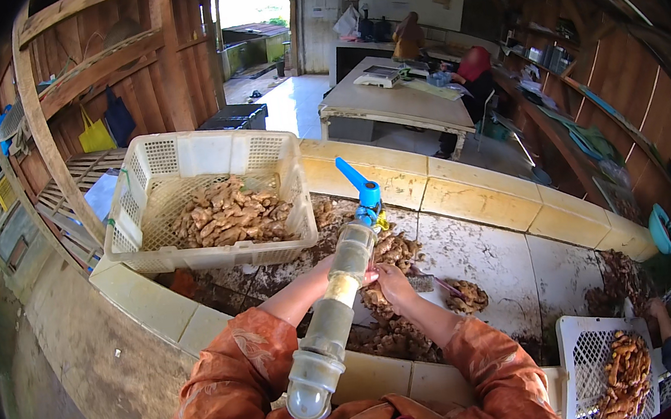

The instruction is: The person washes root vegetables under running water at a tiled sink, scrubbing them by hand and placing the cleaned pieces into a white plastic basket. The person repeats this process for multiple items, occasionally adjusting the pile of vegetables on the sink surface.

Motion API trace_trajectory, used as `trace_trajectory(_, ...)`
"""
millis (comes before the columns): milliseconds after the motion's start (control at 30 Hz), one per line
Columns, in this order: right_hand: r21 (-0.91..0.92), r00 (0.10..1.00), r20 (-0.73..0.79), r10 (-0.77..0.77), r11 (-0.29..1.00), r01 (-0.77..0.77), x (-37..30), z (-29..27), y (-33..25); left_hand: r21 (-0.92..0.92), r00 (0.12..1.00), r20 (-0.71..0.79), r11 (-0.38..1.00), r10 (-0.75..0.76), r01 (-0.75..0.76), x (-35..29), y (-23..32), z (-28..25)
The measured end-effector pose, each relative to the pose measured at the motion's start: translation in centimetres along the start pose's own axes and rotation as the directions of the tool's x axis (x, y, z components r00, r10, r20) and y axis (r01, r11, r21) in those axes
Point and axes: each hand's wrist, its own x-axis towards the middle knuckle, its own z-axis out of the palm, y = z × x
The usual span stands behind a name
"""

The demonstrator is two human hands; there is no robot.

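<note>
My left hand reaches into the tiled basin, largely hidden behind a thick grey-white pipe; its fingertips show just past the pipe's right side. Close against them is my right hand, fingers curled. Whatever lies between the two hands is too small and covered to make out. Ginger roots are heaped just beyond my hands, and more ginger lies on the near side. A smaller ginger pile sits to the right. The pipe, with a blue-handled valve, rises in front of me.
A white plastic crate of ginger rests on the basin's left end. At lower right, another person's hand is beside a white crate holding ginger. Two people are at a table farther back. A turquoise basin hangs at right.
</note>
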Motion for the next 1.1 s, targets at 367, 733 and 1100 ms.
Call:
trace_trajectory(367, 0.025, 0.983, 0.142, 0.116, 0.992, -0.121, 0.3, -1.5, 0.0, 0.128, 0.958, -0.022, 0.951, 0.287, -0.282, 0.0, 1.9, -1.3)
trace_trajectory(733, 0.079, 0.925, 0.037, 0.379, 0.921, -0.381, 1.8, -4.4, 0.0, -0.236, 0.943, 0.259, 0.932, -0.211, 0.274, -0.3, -1.7, -1.1)
trace_trajectory(1100, 0.082, 0.962, 0.274, -0.013, 0.997, -0.009, -0.4, -2.1, -1.6, -0.184, 0.914, 0.266, 0.914, -0.307, 0.361, -1.0, 0.0, -1.5)
